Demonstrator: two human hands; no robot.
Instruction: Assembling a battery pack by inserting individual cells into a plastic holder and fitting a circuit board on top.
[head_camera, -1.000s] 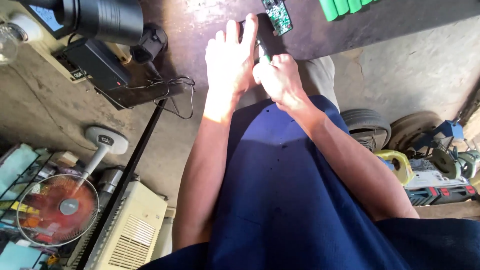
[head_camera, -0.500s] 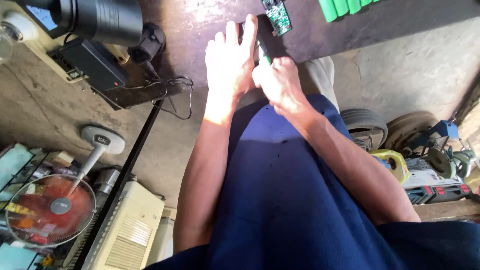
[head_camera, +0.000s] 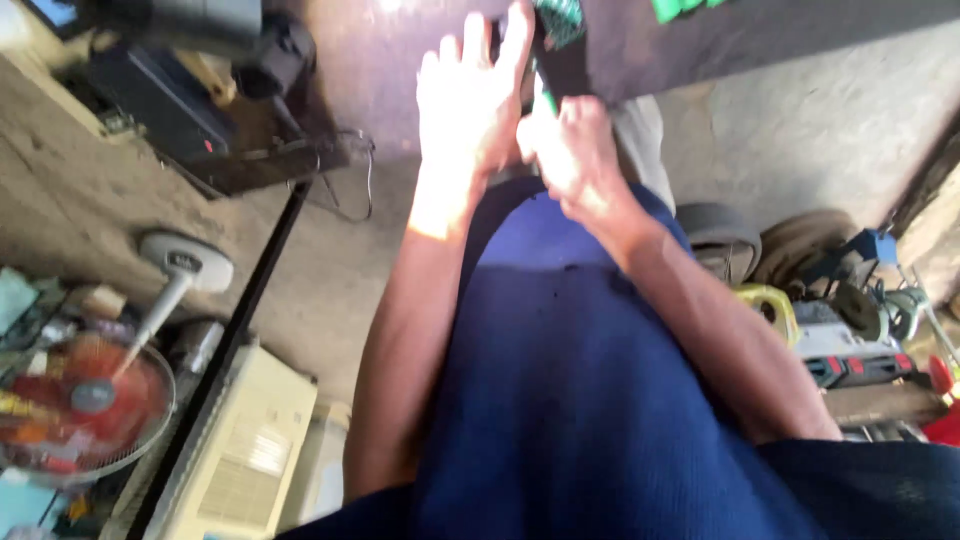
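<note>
Both hands are working at the far edge of the scene, over a dark worktop (head_camera: 430, 60). The left hand (head_camera: 470, 105) is lying flat with its fingers spread and pointing away, palm down, pressing on something dark beneath it; what that is cannot be told through the blur. The right hand (head_camera: 575, 150) is sitting just right of it, the two touching at the thumbs, and it is curled into a fist around a thin green tool (head_camera: 543, 95). The tool is poking out of the top of the fist and slanting away, its tip running up along the left hand's index finger. Just beyond that tip, a small green circuit board (head_camera: 560, 18) is lying on the worktop, close to the fingertips of the left hand. Further right along the far edge, some bright green pieces (head_camera: 680, 8) are resting on the worktop, well apart from both hands.

Nearer, the person's blue garment (head_camera: 590, 400) is filling the middle of the view. On the floor to the left, a red fan (head_camera: 85, 400) is standing beside a cream box (head_camera: 240, 450), and clutter with a tyre (head_camera: 715, 235) is sitting on the right.
</note>
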